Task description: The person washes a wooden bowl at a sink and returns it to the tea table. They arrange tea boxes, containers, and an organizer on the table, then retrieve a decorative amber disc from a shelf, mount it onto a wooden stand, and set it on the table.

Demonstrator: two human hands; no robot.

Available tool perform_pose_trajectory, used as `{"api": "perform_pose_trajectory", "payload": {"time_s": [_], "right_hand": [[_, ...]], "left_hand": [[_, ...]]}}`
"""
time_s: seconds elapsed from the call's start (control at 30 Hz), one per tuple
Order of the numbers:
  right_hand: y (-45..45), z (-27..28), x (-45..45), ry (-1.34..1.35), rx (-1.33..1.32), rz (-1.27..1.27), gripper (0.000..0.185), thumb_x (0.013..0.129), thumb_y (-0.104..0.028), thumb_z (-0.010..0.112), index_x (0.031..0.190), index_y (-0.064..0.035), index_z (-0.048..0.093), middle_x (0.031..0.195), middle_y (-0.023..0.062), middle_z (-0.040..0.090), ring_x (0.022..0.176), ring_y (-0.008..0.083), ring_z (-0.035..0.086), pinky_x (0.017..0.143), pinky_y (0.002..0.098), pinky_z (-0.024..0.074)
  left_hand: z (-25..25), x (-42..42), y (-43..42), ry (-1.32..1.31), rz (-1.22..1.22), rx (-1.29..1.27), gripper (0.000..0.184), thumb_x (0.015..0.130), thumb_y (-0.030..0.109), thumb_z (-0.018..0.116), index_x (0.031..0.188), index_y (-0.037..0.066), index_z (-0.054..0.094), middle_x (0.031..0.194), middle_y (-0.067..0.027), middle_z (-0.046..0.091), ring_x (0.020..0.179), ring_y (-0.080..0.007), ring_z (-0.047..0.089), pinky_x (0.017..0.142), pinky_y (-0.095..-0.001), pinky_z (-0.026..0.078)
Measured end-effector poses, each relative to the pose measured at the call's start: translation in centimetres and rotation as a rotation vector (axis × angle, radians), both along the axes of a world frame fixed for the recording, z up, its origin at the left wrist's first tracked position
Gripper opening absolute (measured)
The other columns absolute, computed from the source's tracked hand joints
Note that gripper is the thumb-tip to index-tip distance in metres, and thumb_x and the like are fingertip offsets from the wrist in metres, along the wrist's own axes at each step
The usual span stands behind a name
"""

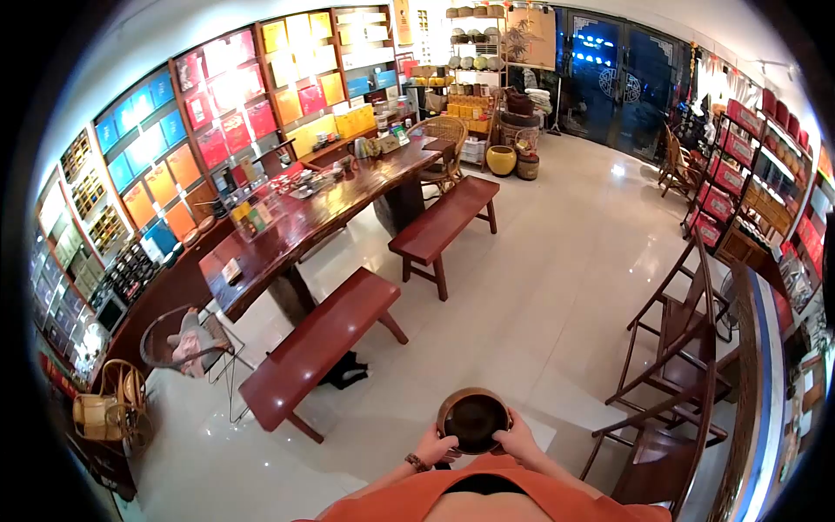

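Close in front of my body I hold a round brown bowl with a dark inside, its opening facing up toward me. My left hand, with a bead bracelet at the wrist, grips the bowl's left side. On the opposite side my right hand is closed around the wall, its thumb over the rim. The fingers under the bowl are hidden. What lies in the dark bottom, if anything, I cannot make out.
Two red-brown benches stand beside a long wooden table ahead to the left. Tall wooden chairs line a counter on the right. A wicker chair is at left. Pale tiled floor runs toward dark glass doors.
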State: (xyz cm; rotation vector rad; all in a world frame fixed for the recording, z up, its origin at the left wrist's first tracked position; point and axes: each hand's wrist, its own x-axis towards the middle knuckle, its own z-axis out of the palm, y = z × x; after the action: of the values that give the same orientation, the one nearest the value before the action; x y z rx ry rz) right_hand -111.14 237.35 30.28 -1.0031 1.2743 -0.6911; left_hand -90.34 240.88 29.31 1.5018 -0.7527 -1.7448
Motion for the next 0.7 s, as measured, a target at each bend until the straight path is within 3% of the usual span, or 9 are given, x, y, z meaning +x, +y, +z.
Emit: {"api": "perform_pose_trajectory", "payload": {"time_s": [0.07, 0.17, 0.27, 0.37, 0.5, 0.7], "right_hand": [[-6.3, -0.8, 1.2, -0.049, 0.011, -0.047, 0.064, 0.072, -0.003, 0.056, 0.132, -0.0034, 0.034, 0.108, 0.0177, 0.056, 0.078, 0.0251, 0.066, 0.055, 0.0354, 0.0584], [-16.6, -1.4, 3.4, -0.066, -0.023, -0.030, 0.059, 0.078, -0.003, 0.055, 0.132, -0.0050, 0.032, 0.109, 0.0179, 0.054, 0.075, 0.0278, 0.065, 0.057, 0.0355, 0.0586], [-28.3, -1.5, 5.3, -0.157, 0.110, 0.091, 0.056, 0.081, -0.007, 0.053, 0.132, -0.0055, 0.031, 0.109, 0.0180, 0.054, 0.071, 0.0268, 0.066, 0.058, 0.0354, 0.0588], [-40.0, -1.3, 8.9, -0.171, 0.133, 0.183, 0.055, 0.083, -0.009, 0.052, 0.134, -0.0064, 0.030, 0.109, 0.0186, 0.054, 0.066, 0.0258, 0.065, 0.057, 0.0344, 0.0585], [-53.6, 0.7, 15.6, -0.160, 0.119, 0.436, 0.061, 0.083, -0.011, 0.054, 0.138, -0.0096, 0.028, 0.107, 0.0153, 0.056, 0.071, 0.0222, 0.065, 0.058, 0.0337, 0.0577], [-68.9, 0.8, 29.5, -0.036, 0.088, 0.697, 0.066, 0.080, -0.011, 0.059, 0.138, -0.0082, 0.026, 0.107, 0.0148, 0.057, 0.075, 0.0214, 0.064, 0.059, 0.0333, 0.0568]], "left_hand": [[-0.4, 1.4, -7.2, -0.012, -0.063, 0.013, 0.057, 0.074, 0.015, 0.059, 0.122, -0.001, 0.033, 0.090, -0.0154, 0.060, 0.064, -0.0241, 0.066, 0.055, -0.0338, 0.056], [-2.1, 3.8, -18.4, -0.002, -0.081, -0.004, 0.054, 0.074, 0.016, 0.058, 0.120, 0.000, 0.035, 0.090, -0.0151, 0.061, 0.063, -0.0238, 0.066, 0.053, -0.0337, 0.056], [-3.4, 6.8, -29.2, 0.016, -0.038, 0.008, 0.051, 0.074, 0.015, 0.057, 0.119, 0.001, 0.036, 0.089, -0.0147, 0.061, 0.064, -0.0246, 0.067, 0.053, -0.0335, 0.056], [-1.2, 9.5, -38.1, -0.007, 0.095, 0.038, 0.049, 0.074, 0.015, 0.057, 0.117, 0.001, 0.038, 0.089, -0.0153, 0.061, 0.064, -0.0266, 0.067, 0.053, -0.0344, 0.057], [0.6, 14.7, -47.3, -0.021, 0.323, 0.059, 0.046, 0.076, 0.014, 0.052, 0.118, 0.001, 0.038, 0.093, -0.0197, 0.061, 0.068, -0.0297, 0.067, 0.056, -0.0366, 0.057], [-2.2, 24.9, -57.8, -0.084, 0.649, -0.035, 0.045, 0.074, 0.010, 0.052, 0.116, 0.000, 0.041, 0.094, -0.0187, 0.060, 0.063, -0.0282, 0.067, 0.052, -0.0366, 0.057]]}}
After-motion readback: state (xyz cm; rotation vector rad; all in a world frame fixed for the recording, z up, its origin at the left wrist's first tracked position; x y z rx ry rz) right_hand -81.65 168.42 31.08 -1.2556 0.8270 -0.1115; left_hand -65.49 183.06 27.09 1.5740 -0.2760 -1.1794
